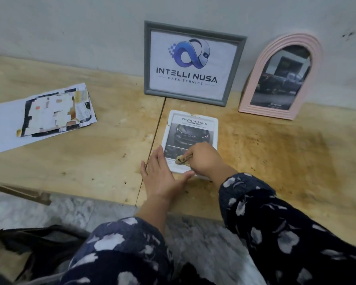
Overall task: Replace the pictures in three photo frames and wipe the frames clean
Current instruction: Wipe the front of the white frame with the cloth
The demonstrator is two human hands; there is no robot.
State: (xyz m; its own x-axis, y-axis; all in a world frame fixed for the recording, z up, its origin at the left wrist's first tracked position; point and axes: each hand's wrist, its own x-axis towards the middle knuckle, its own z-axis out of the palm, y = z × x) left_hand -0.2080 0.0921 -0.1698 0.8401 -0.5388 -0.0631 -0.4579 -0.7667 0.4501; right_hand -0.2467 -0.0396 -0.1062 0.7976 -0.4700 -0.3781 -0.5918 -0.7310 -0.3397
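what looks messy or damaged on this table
The loose papers at the left lie in an untidy pile, the top sheet torn and patchy. The plywood table has a dark brownish stain on its right half. The three frames look intact; the right hand holds a cloth on the white frame.

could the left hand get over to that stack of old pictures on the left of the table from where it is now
Probably yes. The left hand lies flat with straight fingers at the white frame's near corner and holds nothing. Only bare table lies between it and the stack of old pictures. The right hand wipes with a cloth.
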